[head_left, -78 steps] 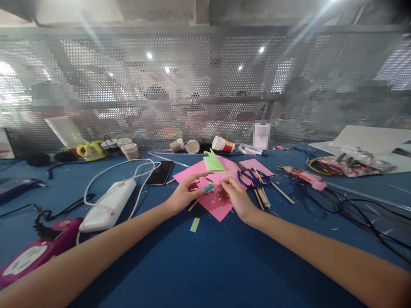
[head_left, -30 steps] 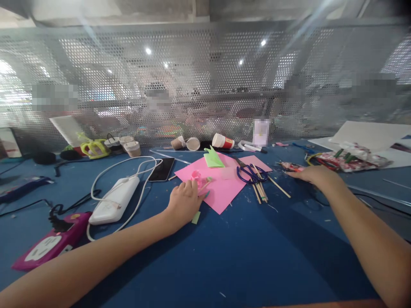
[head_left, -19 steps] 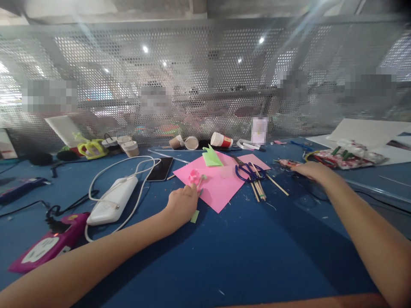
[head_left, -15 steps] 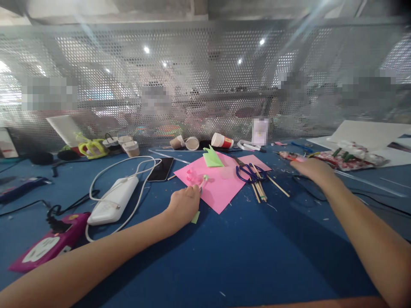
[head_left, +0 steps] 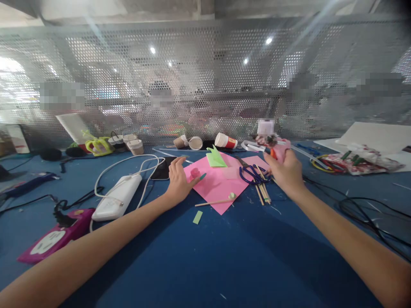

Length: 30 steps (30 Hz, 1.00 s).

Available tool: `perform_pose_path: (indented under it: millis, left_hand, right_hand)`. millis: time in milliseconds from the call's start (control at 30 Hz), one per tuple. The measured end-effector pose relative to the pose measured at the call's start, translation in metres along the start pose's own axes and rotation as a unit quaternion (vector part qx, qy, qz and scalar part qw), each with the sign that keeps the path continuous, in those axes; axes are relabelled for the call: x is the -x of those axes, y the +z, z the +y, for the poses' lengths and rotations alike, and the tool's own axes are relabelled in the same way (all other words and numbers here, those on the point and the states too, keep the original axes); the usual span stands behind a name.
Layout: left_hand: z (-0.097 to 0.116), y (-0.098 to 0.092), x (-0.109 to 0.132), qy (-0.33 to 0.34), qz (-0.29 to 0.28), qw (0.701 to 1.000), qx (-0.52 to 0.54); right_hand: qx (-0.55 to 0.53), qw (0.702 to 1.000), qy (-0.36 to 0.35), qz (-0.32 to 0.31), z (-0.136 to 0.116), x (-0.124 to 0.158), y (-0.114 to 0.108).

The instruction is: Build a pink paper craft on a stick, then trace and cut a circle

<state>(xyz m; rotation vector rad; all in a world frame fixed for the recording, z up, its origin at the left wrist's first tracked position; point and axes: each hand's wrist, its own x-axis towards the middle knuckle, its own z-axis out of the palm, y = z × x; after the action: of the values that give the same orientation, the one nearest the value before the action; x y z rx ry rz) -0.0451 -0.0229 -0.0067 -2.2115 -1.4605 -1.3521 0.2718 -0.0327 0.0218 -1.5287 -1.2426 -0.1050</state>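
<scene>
In my right hand (head_left: 291, 174) is a pink hot glue gun (head_left: 281, 149) with an orange part near its front, lifted over the table's right side. My left hand (head_left: 178, 183) holds nothing; its fingers are spread beside a small pink paper curl (head_left: 194, 173) on a pink paper sheet (head_left: 213, 186). A thin wooden stick (head_left: 212, 202) with a pale green tip lies across the sheet's near corner. Close to it is a small green paper piece (head_left: 198, 217). Folded green paper (head_left: 216, 159) rests toward the sheet's back.
Blue-handled scissors (head_left: 252, 174) and several wooden sticks (head_left: 263, 193) lie right of the sheet. On the left are a white power bank (head_left: 118, 199), a phone (head_left: 159, 170) and a purple power strip (head_left: 59, 235). Paper cups (head_left: 224, 140) line the back; black cables (head_left: 362, 214) run at right.
My left hand has let go of the green-tipped stick, which now lies on the pink sheet, and has opened. My right hand has picked up the glue gun and moved left.
</scene>
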Motion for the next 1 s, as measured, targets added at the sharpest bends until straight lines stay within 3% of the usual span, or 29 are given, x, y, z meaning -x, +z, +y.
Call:
perform_pose_path:
  millis: [100,200,333,500,733,1000]
  left_hand:
    - [-0.013,0.006,-0.008,-0.095,-0.148,0.983,0.058]
    - [-0.011,0.003,-0.01,-0.077,-0.216,0.965,0.124]
    - [-0.001,-0.005,-0.008,-0.019,-0.183,0.968,0.168]
    - [-0.001,-0.004,-0.003,0.084,-0.106,0.982,0.131]
    - [0.002,-0.005,0.002,0.201,-0.129,0.963,0.123]
    - [0.005,-0.002,0.004,0.251,-0.085,0.961,0.083]
  right_hand:
    - [-0.032,0.999,-0.017,-0.009,-0.022,0.021,0.003]
    - [-0.038,0.997,-0.064,-0.03,-0.033,0.034,0.002]
    - [-0.033,0.992,-0.111,-0.041,-0.037,0.044,0.002]
    - [-0.005,0.979,-0.204,-0.014,-0.035,0.055,0.006]
    - [0.045,0.952,-0.303,0.013,-0.033,0.071,0.013]
    - [0.075,0.946,-0.312,-0.039,-0.029,0.078,0.015]
